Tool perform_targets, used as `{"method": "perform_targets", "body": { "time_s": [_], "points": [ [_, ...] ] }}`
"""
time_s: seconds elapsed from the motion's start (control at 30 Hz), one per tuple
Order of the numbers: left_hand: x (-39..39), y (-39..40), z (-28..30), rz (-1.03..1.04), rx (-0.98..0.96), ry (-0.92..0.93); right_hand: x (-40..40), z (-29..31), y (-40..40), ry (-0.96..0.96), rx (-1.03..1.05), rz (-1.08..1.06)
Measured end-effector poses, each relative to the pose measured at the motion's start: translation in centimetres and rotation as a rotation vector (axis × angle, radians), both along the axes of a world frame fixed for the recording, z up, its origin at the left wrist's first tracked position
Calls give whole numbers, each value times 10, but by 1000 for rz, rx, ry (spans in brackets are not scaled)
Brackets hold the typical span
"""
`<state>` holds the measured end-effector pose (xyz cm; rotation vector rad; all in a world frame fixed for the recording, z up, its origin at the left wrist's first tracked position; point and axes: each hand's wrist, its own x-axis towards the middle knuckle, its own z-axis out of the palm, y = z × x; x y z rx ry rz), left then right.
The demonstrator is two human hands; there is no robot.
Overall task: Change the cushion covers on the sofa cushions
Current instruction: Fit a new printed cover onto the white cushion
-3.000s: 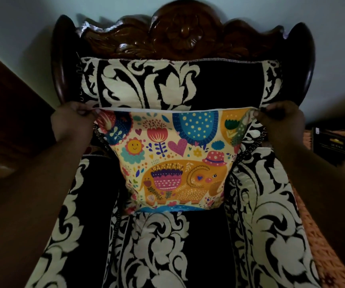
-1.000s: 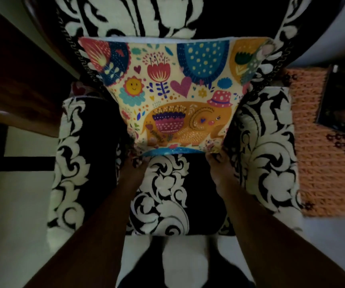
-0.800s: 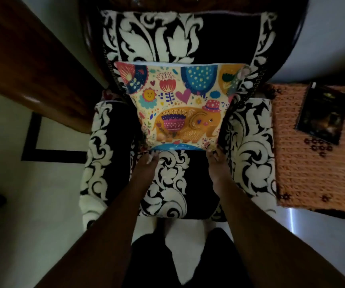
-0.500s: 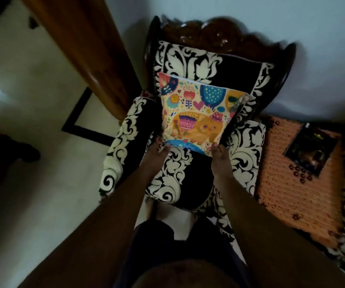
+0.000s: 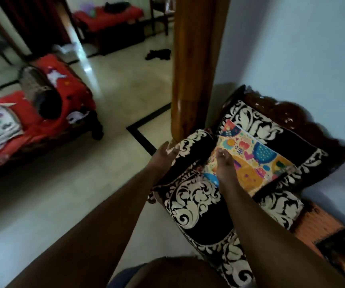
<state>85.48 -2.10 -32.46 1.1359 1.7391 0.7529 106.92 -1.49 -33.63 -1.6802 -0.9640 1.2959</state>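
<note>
Hands first: right hand (image 5: 223,163) and left hand (image 5: 164,153) both loose, holding nothing. Colourful cushion (image 5: 250,161) leans against the armchair (image 5: 198,200) back. I'd square it up, then grab the cover on the red sofa (image 5: 49,121).

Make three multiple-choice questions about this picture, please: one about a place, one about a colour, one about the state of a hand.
1. Where is the colourful cushion?
A. on the floor
B. on the armchair seat, against its backrest
C. on the red sofa

2. What colours is the armchair fabric?
A. black and white
B. plain green
C. plain red

3. How is the left hand?
A. gripping the cushion
B. a tight fist
C. open, holding nothing

Answers: 1 B, it stands between the armrests. 2 A, a white floral pattern on black. 3 C, its fingers are straight beside the armrest.
</note>
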Motion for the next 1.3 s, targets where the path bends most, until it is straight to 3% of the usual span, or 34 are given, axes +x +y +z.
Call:
{"method": "perform_targets", "body": {
  "time_s": [0.3, 0.77, 1.0, 1.3],
  "points": [
    [-179, -100, 49, 295, 171, -89, -213, 52, -18, 67, 233, 366],
    [-445, -255, 99, 608, 344, -102, -531, 111, -120, 190, 361, 773],
    [-538, -270, 95, 723, 325, -157, -640, 103, -113, 189, 304, 925],
    [-660, -210, 79, 883, 234, -161, -776, 69, -42, 211, 169, 1029]
  ]
}}
